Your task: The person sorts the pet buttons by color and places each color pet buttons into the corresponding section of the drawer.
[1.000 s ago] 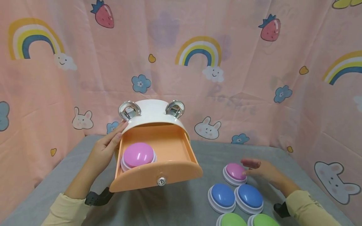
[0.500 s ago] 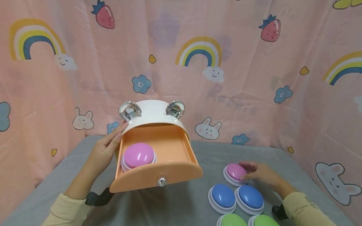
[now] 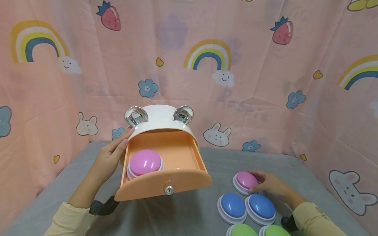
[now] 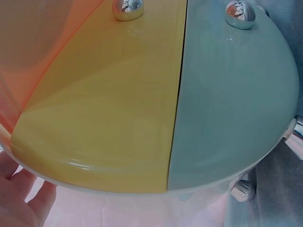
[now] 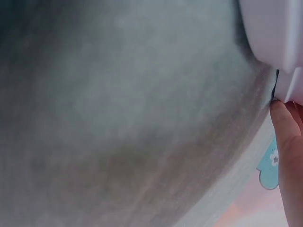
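Observation:
A small white drawer cabinet [image 3: 160, 116] with two silver ring ears stands left of centre in the head view. Its orange drawer [image 3: 165, 183] is pulled out, and a pink push button [image 3: 145, 162] with a white base sits inside at the left. My left hand [image 3: 107, 160] rests on the cabinet's left side, fingers and thumb straight. To the right, my right hand [image 3: 270, 185] pinches another pink push button [image 3: 246, 179] lying on the grey cloth. In the right wrist view, a fingertip [image 5: 280, 111] touches a white base [image 5: 286, 85].
Two blue push buttons [image 3: 233, 205] and two green ones [image 3: 243, 230] lie just in front of the right hand. Below the orange drawer, the left wrist view shows a yellow drawer [image 4: 104, 109] and a teal drawer [image 4: 232, 104] pushed in. A pink patterned curtain [image 3: 183, 91] closes the back.
My right hand has moved left and closed its thumb and fingers around the pink button on the cloth. The left hand, cabinet and drawer have stayed put.

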Tool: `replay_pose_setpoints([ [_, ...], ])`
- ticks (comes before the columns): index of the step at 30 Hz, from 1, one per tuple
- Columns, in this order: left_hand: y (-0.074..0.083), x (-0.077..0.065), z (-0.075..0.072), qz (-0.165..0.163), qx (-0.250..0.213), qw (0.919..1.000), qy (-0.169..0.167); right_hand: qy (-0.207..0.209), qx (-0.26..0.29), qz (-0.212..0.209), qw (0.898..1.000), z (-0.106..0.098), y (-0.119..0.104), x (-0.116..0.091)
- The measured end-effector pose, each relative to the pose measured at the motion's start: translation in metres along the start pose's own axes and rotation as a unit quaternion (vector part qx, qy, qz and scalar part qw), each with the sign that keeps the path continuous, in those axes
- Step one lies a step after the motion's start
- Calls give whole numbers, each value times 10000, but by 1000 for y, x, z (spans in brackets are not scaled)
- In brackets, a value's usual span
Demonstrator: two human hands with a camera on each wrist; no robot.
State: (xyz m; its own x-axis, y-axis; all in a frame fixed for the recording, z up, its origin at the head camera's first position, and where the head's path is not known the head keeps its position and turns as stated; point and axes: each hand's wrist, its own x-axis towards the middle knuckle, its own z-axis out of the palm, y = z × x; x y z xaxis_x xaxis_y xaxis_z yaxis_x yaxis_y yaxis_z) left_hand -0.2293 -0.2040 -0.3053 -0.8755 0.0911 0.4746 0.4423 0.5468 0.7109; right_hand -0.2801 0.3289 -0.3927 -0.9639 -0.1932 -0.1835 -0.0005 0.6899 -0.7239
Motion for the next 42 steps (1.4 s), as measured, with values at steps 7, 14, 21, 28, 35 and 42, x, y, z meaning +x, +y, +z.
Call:
replay_pose_setpoints([
  [7,0,1,1,37,18,10000,11,181,-182,72,9996,3,-3,-2],
  [14,0,1,0,12,43,10000,-37,564,-293,-229,9977,-8,-19,-7],
  [21,1,0,1,-31,-10,10000,-37,692,-354,-615,9951,-25,-49,-17],
  [28,1,0,0,1,-56,10000,8,745,-185,-919,9928,-29,-91,-24],
  [35,-1,0,0,-61,-66,9999,-53,515,24,-1092,9927,-22,-124,-34],
  [42,0,0,0,-77,-90,9999,-58,429,147,-1400,9891,-19,-142,-40],
])
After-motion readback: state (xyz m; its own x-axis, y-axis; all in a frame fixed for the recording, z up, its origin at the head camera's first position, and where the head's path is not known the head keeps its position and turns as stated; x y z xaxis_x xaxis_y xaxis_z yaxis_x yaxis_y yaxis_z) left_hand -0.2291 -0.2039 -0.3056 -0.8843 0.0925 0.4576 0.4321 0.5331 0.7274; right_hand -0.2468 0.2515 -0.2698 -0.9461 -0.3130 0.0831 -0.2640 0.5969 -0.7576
